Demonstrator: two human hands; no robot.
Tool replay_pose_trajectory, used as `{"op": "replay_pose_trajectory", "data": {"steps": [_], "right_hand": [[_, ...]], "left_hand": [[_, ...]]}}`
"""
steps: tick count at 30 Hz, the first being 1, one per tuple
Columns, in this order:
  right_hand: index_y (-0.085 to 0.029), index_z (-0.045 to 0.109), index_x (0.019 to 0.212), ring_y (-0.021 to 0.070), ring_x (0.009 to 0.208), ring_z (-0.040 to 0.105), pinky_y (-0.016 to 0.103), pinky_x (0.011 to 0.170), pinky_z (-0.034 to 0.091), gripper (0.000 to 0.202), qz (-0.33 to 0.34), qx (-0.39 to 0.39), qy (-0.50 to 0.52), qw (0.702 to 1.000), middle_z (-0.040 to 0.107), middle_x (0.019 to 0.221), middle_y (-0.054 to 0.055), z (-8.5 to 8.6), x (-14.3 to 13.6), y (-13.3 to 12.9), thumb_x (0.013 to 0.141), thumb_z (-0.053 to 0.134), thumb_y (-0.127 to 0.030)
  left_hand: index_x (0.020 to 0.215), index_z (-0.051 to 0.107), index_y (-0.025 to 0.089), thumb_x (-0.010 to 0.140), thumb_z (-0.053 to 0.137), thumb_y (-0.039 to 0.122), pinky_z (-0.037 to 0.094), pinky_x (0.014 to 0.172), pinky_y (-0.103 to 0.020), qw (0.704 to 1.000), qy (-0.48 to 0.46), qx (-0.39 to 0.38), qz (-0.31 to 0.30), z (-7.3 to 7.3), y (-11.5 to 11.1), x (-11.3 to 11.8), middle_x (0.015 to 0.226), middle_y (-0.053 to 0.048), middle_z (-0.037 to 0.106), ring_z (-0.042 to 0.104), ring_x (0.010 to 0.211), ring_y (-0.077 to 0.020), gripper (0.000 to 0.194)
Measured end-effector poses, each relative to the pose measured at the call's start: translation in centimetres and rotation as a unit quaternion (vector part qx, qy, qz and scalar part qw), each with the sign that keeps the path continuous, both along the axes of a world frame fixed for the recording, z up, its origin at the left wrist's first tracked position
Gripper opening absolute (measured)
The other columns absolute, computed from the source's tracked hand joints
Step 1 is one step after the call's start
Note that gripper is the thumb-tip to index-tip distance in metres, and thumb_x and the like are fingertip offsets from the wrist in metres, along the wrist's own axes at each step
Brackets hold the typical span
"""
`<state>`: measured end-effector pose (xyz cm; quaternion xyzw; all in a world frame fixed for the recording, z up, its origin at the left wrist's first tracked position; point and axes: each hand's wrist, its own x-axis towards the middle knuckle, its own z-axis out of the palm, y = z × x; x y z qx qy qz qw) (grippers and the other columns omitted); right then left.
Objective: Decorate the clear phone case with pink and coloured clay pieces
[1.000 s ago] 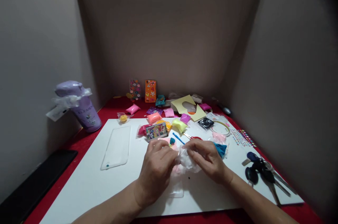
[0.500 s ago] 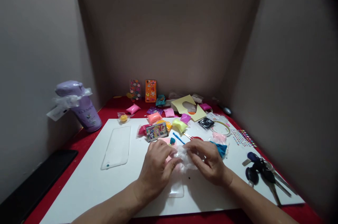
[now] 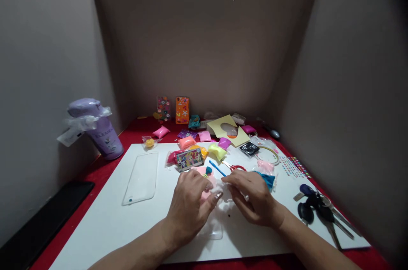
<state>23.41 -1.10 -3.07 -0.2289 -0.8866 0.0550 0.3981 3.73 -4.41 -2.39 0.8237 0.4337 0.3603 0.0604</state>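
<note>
My left hand (image 3: 191,202) is closed, thumb and fingers pinching a small white lump of clay (image 3: 216,190). Close beside it, my right hand (image 3: 251,195) pinches a crinkled clear plastic packet (image 3: 227,195) around the same white clay. Beneath both hands lies a clear phone case (image 3: 215,232) partly covered in pink, mostly hidden by the left hand. A dark teal blob (image 3: 208,170) sits near its far end. Just beyond the fingers are a blue stick tool (image 3: 217,168) and red-handled scissors (image 3: 234,167). A blue clay packet (image 3: 267,181) lies beside the right hand.
On the white board (image 3: 105,223), another clear phone case (image 3: 140,178) lies left. Coloured clay packets (image 3: 217,151) and a picture card (image 3: 190,159) are beyond the hands. Keys (image 3: 318,208) and stick-on gems (image 3: 293,167) lie right. A purple bottle (image 3: 106,136) stands back left.
The white clay and its plastic look smaller between my fingers, with more of it tucked into the left pinch. My right fingers have shifted slightly; the things on the board stay put.
</note>
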Motion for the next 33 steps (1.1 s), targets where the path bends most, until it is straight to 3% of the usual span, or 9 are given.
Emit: {"op": "replay_pose_trajectory", "data": {"steps": [5,12,25,33], "right_hand": [[-0.014,0.054,0.103,0.0171,0.06,0.05,0.029,0.052,0.033,0.024,-0.006,0.059,-0.013,0.998,0.056,0.072,0.006,-0.06,-0.01,-0.14,0.082,0.044,-0.009],[-0.013,0.053,0.107,0.0178,0.062,0.052,0.03,0.052,0.035,0.029,-0.004,0.109,-0.028,0.994,0.059,0.076,0.008,0.19,-0.05,-0.34,0.08,0.044,-0.007],[-0.012,0.054,0.106,0.0181,0.06,0.052,0.029,0.051,0.036,0.029,0.004,0.113,-0.032,0.993,0.058,0.073,0.007,0.31,-0.2,-0.4,0.08,0.044,-0.007],[-0.014,0.054,0.106,0.0177,0.062,0.053,0.029,0.052,0.036,0.028,0.0,0.09,-0.017,0.996,0.059,0.075,0.007,0.35,0.05,-0.2,0.081,0.044,-0.008]], "left_hand": [[0.071,0.052,0.018,0.091,0.042,0.028,0.036,0.072,-0.036,0.999,0.001,-0.052,-0.016,0.18,0.0,0.08,0.072,-0.003,0.054,0.046,0.076,-0.0193,0.025],[0.069,0.046,0.019,0.091,0.043,0.029,0.037,0.072,-0.035,0.993,-0.036,-0.113,-0.025,0.12,0.05,0.09,0.072,-0.001,0.051,0.046,0.075,-0.0181,0.024],[0.07,0.044,0.02,0.086,0.043,0.018,0.038,0.072,-0.036,0.997,-0.043,-0.045,-0.049,0.2,-0.12,0.28,0.073,-0.002,0.048,0.043,0.076,-0.0181,0.016],[0.074,0.049,0.02,0.09,0.042,0.021,0.038,0.075,-0.036,0.991,-0.082,-0.079,-0.065,0.54,-0.17,0.2,0.075,-0.002,0.052,0.046,0.079,-0.0184,0.018]]}}
